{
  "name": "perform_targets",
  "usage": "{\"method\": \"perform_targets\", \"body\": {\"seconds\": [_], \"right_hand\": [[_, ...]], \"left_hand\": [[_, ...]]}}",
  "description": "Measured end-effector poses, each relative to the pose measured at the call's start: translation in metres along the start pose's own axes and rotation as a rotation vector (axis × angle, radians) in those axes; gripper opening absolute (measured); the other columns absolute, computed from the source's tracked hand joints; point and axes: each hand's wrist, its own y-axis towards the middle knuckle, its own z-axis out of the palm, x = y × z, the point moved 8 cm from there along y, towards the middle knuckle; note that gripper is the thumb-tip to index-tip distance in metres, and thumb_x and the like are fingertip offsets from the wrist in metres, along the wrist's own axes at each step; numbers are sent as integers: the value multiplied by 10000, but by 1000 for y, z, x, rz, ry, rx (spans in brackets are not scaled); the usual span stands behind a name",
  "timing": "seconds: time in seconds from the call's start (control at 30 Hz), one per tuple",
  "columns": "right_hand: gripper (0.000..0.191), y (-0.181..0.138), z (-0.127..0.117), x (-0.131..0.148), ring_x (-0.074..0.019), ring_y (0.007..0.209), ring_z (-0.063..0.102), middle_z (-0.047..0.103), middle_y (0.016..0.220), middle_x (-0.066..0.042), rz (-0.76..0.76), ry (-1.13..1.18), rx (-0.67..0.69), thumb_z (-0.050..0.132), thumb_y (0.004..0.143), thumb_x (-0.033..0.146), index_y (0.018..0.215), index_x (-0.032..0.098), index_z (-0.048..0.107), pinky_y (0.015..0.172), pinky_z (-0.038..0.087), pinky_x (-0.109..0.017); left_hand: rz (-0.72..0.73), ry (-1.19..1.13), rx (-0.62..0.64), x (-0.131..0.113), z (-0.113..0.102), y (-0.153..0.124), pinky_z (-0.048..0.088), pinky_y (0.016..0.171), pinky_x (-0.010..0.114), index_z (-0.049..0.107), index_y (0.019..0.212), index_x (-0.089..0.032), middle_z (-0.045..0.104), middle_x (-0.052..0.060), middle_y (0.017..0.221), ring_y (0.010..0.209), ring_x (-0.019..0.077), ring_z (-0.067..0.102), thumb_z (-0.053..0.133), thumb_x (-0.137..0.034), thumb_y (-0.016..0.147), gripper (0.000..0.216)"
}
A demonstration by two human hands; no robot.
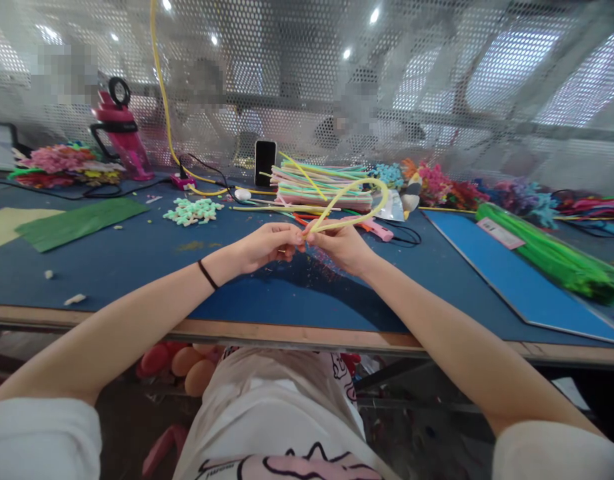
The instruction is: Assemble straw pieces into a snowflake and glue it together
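A pale yellow pipe cleaner [385, 197], bent into a long loop, rises to the right from between my hands above the blue table. My right hand [343, 248] is closed on it, thumb pressing near where its two ends meet. At that same spot the fingers of my left hand [274, 245] pinch the ends, fingertips touching those of my right hand. Just behind lies a pink glue gun [379, 230], partly hidden by the right hand. Farther back is a stack of pastel pipe cleaners [317, 190], with a brighter yellow one slanting across its top.
A mint-green snowflake-like piece [193, 211] lies left of centre, near green felt [81, 223]. A pink bottle [121, 137] and phone [265, 163] stand at the back. On the right are a blue board [507, 273] and bagged green pipe cleaners [551, 253]. A perforated screen [297, 73] rises behind.
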Motion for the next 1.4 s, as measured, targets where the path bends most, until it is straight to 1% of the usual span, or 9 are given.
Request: {"method": "perform_targets", "body": {"seconds": [0.2, 0.27, 0.37, 0.57, 0.73, 0.9, 1.13, 1.3, 1.4], "right_hand": [[401, -3, -16, -3, -130, 669, 523, 653, 698, -13, 170, -233, -133, 893, 598, 526, 680, 166, 736, 670, 408, -299], [424, -4, -21, -4, -103, 603, 425, 576, 615, 12, 230, -347, -168, 891, 579, 528, 636, 151, 707, 607, 329, -291], [430, -6, -22, -7, -93, 574, 370, 521, 565, 25, 303, -424, -181, 885, 558, 522, 607, 140, 693, 585, 271, -296], [388, -10, -11, -11, -100, 584, 382, 536, 567, 22, 375, -456, -131, 871, 541, 489, 606, 144, 706, 595, 268, -293], [390, -13, -3, -10, -96, 587, 354, 499, 566, 32, 398, -421, -52, 872, 552, 484, 597, 143, 689, 594, 245, -293], [390, -15, 4, -14, -89, 565, 361, 476, 552, 48, 417, -376, 26, 862, 594, 476, 581, 157, 638, 579, 247, -284], [365, -17, 6, -14, -93, 546, 418, 522, 558, 31, 444, -330, 22, 868, 588, 450, 604, 153, 656, 538, 296, -268], [345, -18, 5, -13, -91, 524, 426, 542, 534, 19, 461, -346, 23, 875, 589, 432, 588, 144, 686, 518, 314, -263], [343, -18, 7, -14, -93, 522, 434, 558, 544, 10, 471, -343, 49, 878, 585, 437, 595, 142, 703, 503, 330, -260]], "left_hand": [[-2, 115, -62, 0, -10, 3, 477, 609, 245, 706, 874, -151, 706, 37, 800, 596, 88, 566, 791, -307, 709, 242], [54, 173, -128, -4, -15, 4, 476, 606, 242, 731, 943, -151, 713, 39, 827, 612, 92, 573, 813, -388, 727, 330], [162, 282, -212, -10, -19, 3, 420, 564, 220, 776, 916, -146, 714, 32, 784, 612, 88, 544, 871, -453, 673, 403], [183, 255, -186, -5, -13, 3, 386, 554, 214, 795, 810, -144, 709, 25, 708, 597, 84, 540, 914, -430, 605, 372], [182, 183, -182, -5, -10, 2, 358, 513, 208, 787, 759, -150, 668, 8, 653, 542, 65, 477, 888, -443, 650, 329], [161, 152, -167, -7, -10, 3, 331, 463, 204, 801, 816, -142, 744, 69, 802, 540, 59, 485, 851, -471, 702, 352], [146, 89, -145, -4, -9, 5, 289, 433, 188, 795, 845, -127, 746, 83, 803, 536, 52, 478, 851, -472, 709, 375], [150, -7, -187, -3, -13, 5, 334, 454, 167, 787, 890, -131, 756, 77, 865, 545, 36, 472, 889, -482, 663, 429], [147, -44, -220, -5, -15, 4, 331, 446, 165, 771, 862, -123, 748, 72, 879, 540, 31, 469, 878, -438, 699, 370]]}}
